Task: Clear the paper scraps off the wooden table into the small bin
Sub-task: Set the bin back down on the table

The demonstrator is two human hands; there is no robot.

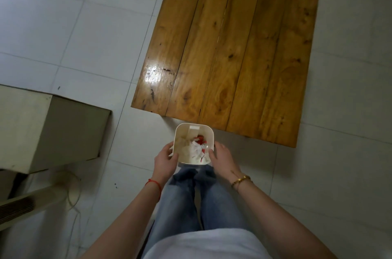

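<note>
A small white square bin (210, 134) sits just in front of the wooden table's near edge, over my legs. White and red paper scraps (198, 148) lie inside it. My left hand (165, 160) grips the bin's left wall, thumb on the outside. My right hand (221, 155) grips the bin's right wall, fingers curled over the rim. The wooden table (229, 52), made of glossy planks, shows no scraps on its top.
A beige box-shaped unit (42, 131) stands at the left with a thin cable (73, 193) looping on the floor beside it. White floor tiles (63, 25) surround the table.
</note>
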